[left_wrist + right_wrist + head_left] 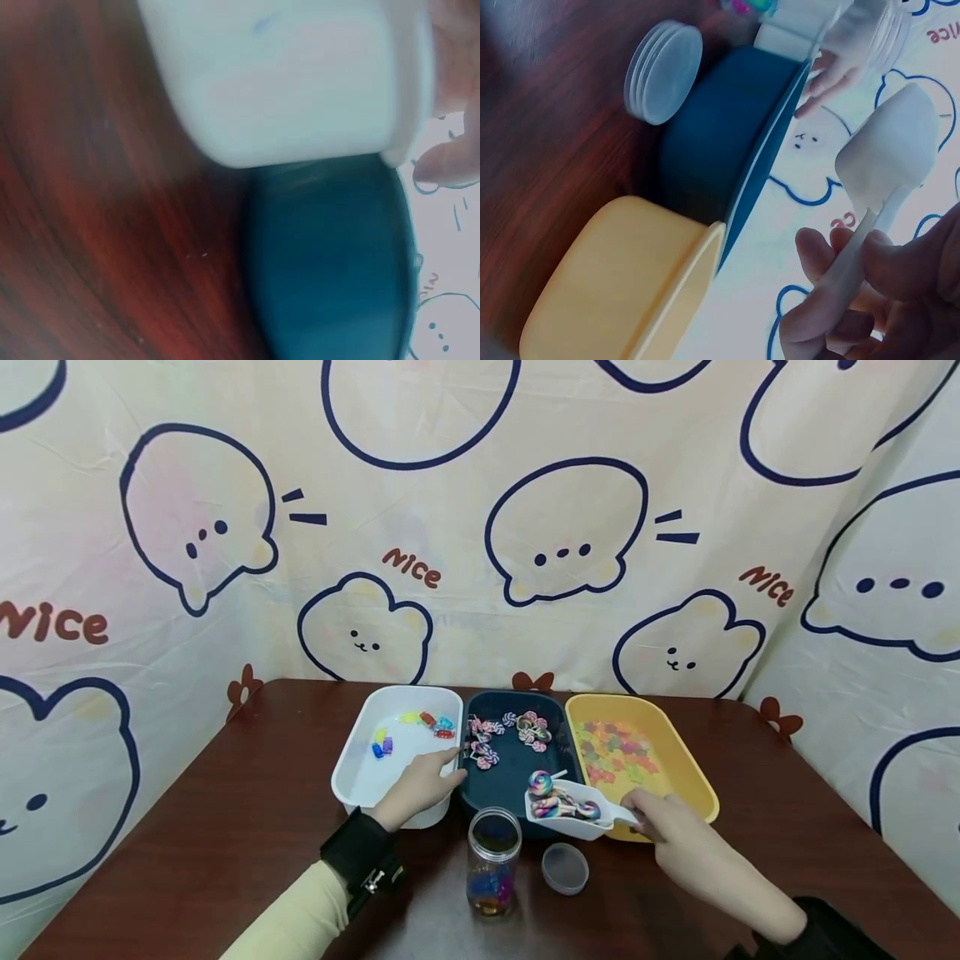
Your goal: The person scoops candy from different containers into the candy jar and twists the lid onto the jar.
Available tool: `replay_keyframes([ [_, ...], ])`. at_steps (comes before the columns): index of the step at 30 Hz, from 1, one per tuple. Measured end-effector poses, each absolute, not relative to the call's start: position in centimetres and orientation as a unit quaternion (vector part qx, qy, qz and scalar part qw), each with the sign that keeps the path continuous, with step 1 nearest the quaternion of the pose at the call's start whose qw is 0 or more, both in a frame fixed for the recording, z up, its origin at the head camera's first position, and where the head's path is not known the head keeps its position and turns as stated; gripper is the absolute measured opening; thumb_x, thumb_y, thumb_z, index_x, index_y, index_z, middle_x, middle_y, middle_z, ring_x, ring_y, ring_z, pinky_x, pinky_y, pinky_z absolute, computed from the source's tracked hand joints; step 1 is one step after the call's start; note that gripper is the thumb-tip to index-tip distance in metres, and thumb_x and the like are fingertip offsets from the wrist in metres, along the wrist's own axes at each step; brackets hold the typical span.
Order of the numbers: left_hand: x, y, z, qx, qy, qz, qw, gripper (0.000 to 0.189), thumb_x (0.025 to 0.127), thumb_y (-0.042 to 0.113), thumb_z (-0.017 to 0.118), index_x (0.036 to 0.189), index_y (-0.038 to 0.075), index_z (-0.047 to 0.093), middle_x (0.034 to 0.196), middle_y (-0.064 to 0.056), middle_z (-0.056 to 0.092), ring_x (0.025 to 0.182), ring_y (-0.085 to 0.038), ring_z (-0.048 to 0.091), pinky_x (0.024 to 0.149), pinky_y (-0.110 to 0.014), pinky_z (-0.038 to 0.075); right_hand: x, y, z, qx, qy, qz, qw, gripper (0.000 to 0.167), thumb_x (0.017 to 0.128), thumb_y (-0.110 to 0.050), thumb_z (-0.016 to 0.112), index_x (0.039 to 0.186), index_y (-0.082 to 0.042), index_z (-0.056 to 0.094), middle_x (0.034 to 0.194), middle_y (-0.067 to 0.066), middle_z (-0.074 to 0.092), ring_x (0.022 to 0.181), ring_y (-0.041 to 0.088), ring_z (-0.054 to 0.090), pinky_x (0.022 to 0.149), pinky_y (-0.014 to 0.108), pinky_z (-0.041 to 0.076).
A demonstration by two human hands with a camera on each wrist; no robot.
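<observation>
My right hand grips the handle of a white scoop. The scoop carries several rainbow swirl lollipops and is held over the near end of the dark blue tray. In the right wrist view, fingers and thumb wrap the scoop's handle. My left hand is over the adjoining rims of the white tray and the dark blue tray, its fingers stretched forward and nothing gripped. More swirl lollipops lie at the far end of the dark blue tray.
A clear jar with colourful contents stands open in front of the trays, beside a translucent lid. Wrapped candies lie in the white tray. The yellow tray at right holds pastel gummy-like pieces. A printed curtain hangs behind the brown table.
</observation>
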State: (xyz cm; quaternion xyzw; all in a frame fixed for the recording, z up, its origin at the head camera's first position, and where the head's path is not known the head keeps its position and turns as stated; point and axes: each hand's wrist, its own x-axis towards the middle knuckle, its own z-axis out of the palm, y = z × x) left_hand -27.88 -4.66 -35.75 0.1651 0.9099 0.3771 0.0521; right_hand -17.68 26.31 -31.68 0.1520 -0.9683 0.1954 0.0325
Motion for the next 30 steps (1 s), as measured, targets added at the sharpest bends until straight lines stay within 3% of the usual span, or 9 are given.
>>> replay_keyframes([
  [4,-26.5,-5.2,-35.1,0.182,0.899,0.398,-0.029,0.033,0.103,0.011,0.058,0.13,-0.008,0.065,0.131,-0.026,0.067,0.11,-0.038,0.069,0.095,-0.051,0.056,-16.9,25.8,-31.7,0.141,-0.973,0.182,0.034,0.022,0.096,0.007,0.055,0.101,-0.012,0.064,0.078,-0.007,0.052,0.076,0.014,0.04,0.065,0.025,0.033],
  [7,-25.1,-5.6,-35.1,0.208,0.872,0.441,-0.041,0.032,0.105,0.014,0.056,0.128,-0.006,0.067,0.124,-0.024,0.07,0.104,-0.036,0.069,0.091,-0.049,0.058,-16.5,25.4,-31.5,0.139,-0.975,0.168,0.038,0.021,0.097,0.004,0.056,0.102,-0.014,0.064,0.081,-0.008,0.055,0.079,0.013,0.043,0.066,0.025,0.035],
  [9,-24.3,-5.8,-35.3,0.253,0.845,0.471,-0.013,0.038,0.107,0.019,0.053,0.133,-0.007,0.062,0.126,-0.027,0.068,0.108,-0.039,0.068,0.093,-0.05,0.057,-16.3,25.0,-31.3,0.138,-0.977,0.16,0.041,0.019,0.098,0.001,0.057,0.103,-0.015,0.065,0.081,-0.009,0.055,0.08,0.013,0.045,0.066,0.025,0.037],
  [12,-23.1,-6.1,-35.6,0.321,0.808,0.489,0.073,0.062,0.107,0.041,0.051,0.146,-0.007,0.048,0.137,-0.03,0.06,0.118,-0.041,0.064,0.099,-0.048,0.056,-16.2,24.6,-31.0,0.133,-0.979,0.149,0.049,0.017,0.1,-0.002,0.057,0.105,-0.016,0.066,0.083,-0.008,0.057,0.081,0.013,0.046,0.066,0.026,0.038],
  [15,-22.0,-6.0,-35.9,0.349,0.789,0.487,0.137,0.077,0.101,0.049,0.06,0.152,-0.006,0.04,0.142,-0.029,0.057,0.122,-0.039,0.062,0.101,-0.046,0.055,-16.1,24.2,-30.7,0.121,-0.982,0.136,0.058,0.016,0.1,-0.004,0.059,0.108,-0.015,0.068,0.091,-0.006,0.064,0.083,0.015,0.048,0.067,0.028,0.039],
  [17,-21.5,-5.8,-35.8,0.341,0.795,0.481,0.144,0.076,0.097,0.043,0.069,0.151,-0.004,0.042,0.141,-0.026,0.059,0.121,-0.035,0.063,0.1,-0.043,0.056,-16.1,24.0,-30.4,0.115,-0.983,0.127,0.064,0.016,0.1,-0.006,0.06,0.109,-0.015,0.069,0.097,-0.005,0.068,0.084,0.016,0.049,0.067,0.028,0.04],
  [21,-20.9,-5.3,-35.6,0.319,0.804,0.486,0.128,0.064,0.092,0.018,0.078,0.146,-0.003,0.051,0.134,-0.024,0.064,0.112,-0.032,0.066,0.095,-0.043,0.059,-15.9,23.8,-30.3,0.116,-0.984,0.112,0.074,0.017,0.098,-0.006,0.063,0.109,-0.015,0.071,0.102,-0.003,0.071,0.085,0.017,0.05,0.068,0.029,0.042],
  [30,-20.9,-5.1,-35.6,0.316,0.808,0.483,0.116,0.063,0.091,0.016,0.079,0.145,-0.004,0.052,0.133,-0.024,0.066,0.112,-0.033,0.067,0.093,-0.044,0.059,-15.6,23.5,-29.7,0.101,-0.987,0.078,0.092,0.023,0.095,-0.005,0.067,0.114,-0.016,0.074,0.107,0.002,0.073,0.088,0.02,0.048,0.062,0.027,0.039],
])
